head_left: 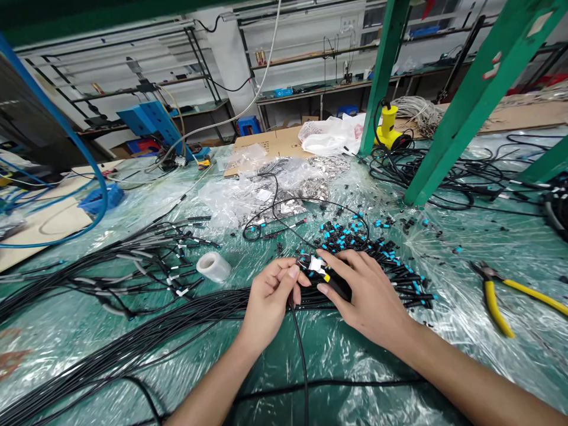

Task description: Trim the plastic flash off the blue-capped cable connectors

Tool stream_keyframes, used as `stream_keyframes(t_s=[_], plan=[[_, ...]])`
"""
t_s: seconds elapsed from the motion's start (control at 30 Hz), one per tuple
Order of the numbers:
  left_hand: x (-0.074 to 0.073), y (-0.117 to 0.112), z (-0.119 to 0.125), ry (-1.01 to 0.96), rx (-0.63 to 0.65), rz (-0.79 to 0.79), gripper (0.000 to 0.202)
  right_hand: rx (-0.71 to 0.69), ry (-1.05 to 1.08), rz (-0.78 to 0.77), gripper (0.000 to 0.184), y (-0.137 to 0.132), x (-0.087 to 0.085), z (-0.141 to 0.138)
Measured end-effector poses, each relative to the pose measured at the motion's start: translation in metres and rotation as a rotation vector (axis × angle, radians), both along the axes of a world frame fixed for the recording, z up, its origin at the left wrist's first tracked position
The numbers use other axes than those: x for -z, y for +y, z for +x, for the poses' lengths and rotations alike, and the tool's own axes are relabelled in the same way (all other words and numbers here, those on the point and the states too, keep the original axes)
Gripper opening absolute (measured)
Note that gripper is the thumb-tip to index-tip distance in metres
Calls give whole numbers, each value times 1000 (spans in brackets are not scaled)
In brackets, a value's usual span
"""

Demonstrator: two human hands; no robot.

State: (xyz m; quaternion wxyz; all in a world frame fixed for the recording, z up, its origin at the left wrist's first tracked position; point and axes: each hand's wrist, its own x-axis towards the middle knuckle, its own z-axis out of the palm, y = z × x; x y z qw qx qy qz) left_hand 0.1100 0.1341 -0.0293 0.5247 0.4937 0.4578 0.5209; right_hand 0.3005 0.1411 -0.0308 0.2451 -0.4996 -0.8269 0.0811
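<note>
My left hand (268,302) and my right hand (366,290) meet over the middle of the bench, holding a black cable connector (318,266) with a white tag and a yellow mark. Its black cable (302,355) drops down past my left hand. Just beyond my right hand lies a heap of black cable ends with blue caps (355,248). A thick bundle of black cables (133,307) runs left from under my hands. A roll of clear tape (213,266) stands to my left, and yellow-handled pliers (497,299) lie to my right.
Clear plastic sheeting (465,361) covers the green bench top. Bags of small metal parts (261,198) lie beyond the cable ends, in front of flattened cardboard (270,145). Green steel posts (384,77) rise at the far right, among coiled black cables (439,177).
</note>
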Motion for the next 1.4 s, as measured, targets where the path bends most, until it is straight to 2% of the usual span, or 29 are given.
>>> stream_keyframes(t_s=[0.4, 0.73, 0.9, 1.07, 1.23, 1.4], plan=[[3, -4, 6, -29, -2, -20, 22, 25, -51, 43, 54, -4, 5, -4], [4, -1, 4, -20, 16, 22, 21, 11, -65, -46, 51, -5, 3, -4], [3, 1, 0, 35, 11, 46, 20, -19, 39, -238, 53, -6, -3, -3], [2, 3, -4, 45, 9, 55, 21, -139, 331, -442, 50, -6, -9, -5], [3, 5, -7, 6, 12, 49, 21, -286, 656, -772, 46, -5, -15, -6], [3, 6, -9, -41, 40, 32, 21, -405, 832, -1040, 45, -2, -21, -3]])
